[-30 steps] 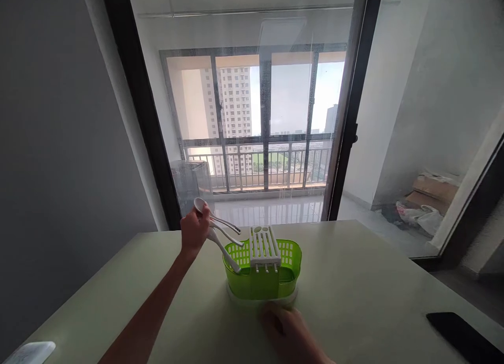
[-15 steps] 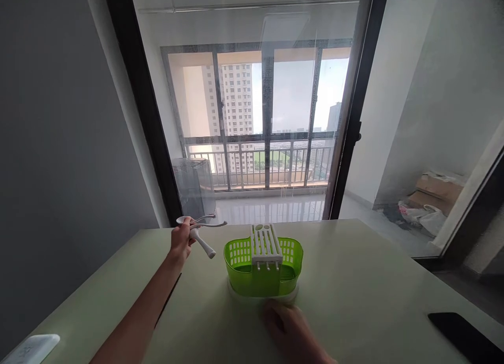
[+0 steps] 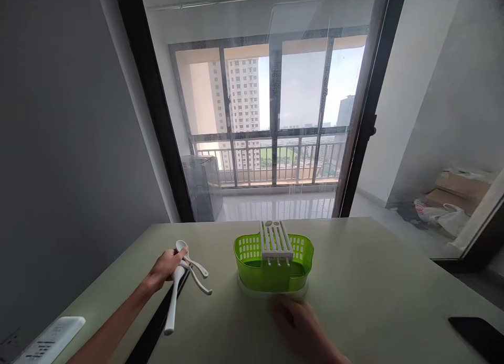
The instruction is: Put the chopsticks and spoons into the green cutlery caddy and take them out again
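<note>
My left hand (image 3: 167,264) is closed around a bunch of white spoons (image 3: 172,303) over the left part of the table. One small round bowl shows above the fingers. The handles fan out to the right and down, one thick and straight, another with a hooked end; the other heads are hidden by the hand. To the right stands a green basket (image 3: 252,275) on a white base, with a white slotted rack (image 3: 276,241) across its middle. My right hand (image 3: 295,319), curled and slightly blurred, rests at the front of that base.
A white power strip (image 3: 55,340) lies at the table's left edge, and a black flat object (image 3: 476,335) at the right. A dark strip (image 3: 153,327) runs beneath the left forearm. Behind the table (image 3: 354,280) stands a glass door with a dark frame (image 3: 366,128).
My left hand has carried the spoons away from the basket, leftward and down, and their handles have swung from pointing right to pointing downward. The right hand stays by the basket's base.
</note>
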Motion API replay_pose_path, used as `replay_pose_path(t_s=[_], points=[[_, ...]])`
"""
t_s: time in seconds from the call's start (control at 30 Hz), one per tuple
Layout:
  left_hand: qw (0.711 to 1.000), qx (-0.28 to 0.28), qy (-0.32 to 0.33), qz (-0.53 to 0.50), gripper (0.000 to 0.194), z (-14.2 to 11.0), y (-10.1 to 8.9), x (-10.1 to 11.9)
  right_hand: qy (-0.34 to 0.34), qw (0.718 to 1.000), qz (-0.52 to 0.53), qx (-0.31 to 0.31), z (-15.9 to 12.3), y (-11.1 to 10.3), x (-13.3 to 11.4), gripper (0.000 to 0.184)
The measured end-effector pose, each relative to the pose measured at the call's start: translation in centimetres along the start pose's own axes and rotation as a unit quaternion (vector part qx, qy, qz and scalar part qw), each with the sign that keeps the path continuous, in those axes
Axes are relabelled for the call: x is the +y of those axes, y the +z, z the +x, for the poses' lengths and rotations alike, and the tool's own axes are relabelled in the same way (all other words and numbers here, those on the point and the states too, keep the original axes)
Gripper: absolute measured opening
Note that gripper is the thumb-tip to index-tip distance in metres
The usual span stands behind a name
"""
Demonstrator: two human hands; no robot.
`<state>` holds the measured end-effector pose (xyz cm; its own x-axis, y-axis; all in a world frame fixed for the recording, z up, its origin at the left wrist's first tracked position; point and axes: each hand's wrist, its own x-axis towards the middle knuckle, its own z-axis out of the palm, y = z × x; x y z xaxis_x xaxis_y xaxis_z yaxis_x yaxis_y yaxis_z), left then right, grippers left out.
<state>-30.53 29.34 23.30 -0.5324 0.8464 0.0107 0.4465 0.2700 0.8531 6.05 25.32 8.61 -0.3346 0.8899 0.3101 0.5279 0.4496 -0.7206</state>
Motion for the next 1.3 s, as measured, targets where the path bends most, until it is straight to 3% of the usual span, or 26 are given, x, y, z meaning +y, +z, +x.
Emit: replay_pose_path(t_s=[0.2,0.5,0.93,1.3], points=[[0.972,-0.106,0.1,0.185,0.04,-0.7,1.3,-0.1,0.0,1.0,-0.016,0.005,-0.1,-0.1,-0.1,0.037],[0.919,-0.184,0.174,0.302,0.041,-1.7,3.1,-0.9,-0.012,1.0,-0.017,0.006,-0.2,-0.2,0.0,0.038],[0.873,-0.245,0.211,0.365,0.046,-1.3,3.9,-3.4,-0.027,1.0,-0.009,0.009,-0.3,-0.6,-0.2,0.034],[0.857,-0.202,0.246,0.405,0.038,-2.6,4.2,-4.0,-0.023,1.0,-0.009,-0.003,-0.3,-0.6,0.3,0.032]])
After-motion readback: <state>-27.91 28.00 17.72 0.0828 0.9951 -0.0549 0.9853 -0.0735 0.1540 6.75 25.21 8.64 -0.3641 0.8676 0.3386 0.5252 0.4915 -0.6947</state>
